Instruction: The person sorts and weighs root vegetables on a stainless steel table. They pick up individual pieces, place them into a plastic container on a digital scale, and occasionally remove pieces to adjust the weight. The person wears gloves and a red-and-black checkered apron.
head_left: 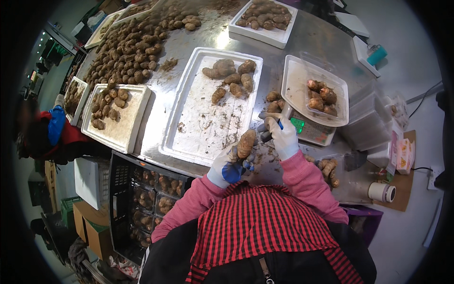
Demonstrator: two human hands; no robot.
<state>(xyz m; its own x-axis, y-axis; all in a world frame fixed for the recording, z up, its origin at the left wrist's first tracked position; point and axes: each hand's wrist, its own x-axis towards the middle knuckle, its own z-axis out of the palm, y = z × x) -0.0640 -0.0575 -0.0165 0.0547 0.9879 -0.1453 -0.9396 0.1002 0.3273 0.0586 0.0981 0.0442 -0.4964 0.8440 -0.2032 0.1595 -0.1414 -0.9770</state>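
Note:
My left hand (229, 166), in a white glove with blue patches, is closed around a brown, rough-skinned taro (246, 144) held upright in front of my chest. My right hand (283, 137), in a white glove with grey fingertips, grips a small dark and blue hand tool (267, 134) close to the taro's upper right side. Its working end is too small to make out. Beyond my hands lies a white foam tray (189, 120) with several taros (229, 73) at its far end and crumbs of soil. Several loose taros (274, 100) rest between tray and scale.
A digital scale (312, 128) bears a clear box of taros (322, 97). Clear plastic boxes (371, 116) are stacked at right. A big taro heap (127, 57) covers the far left. A black crate (124, 189) of packed taros stands lower left; another person (45, 128) is left.

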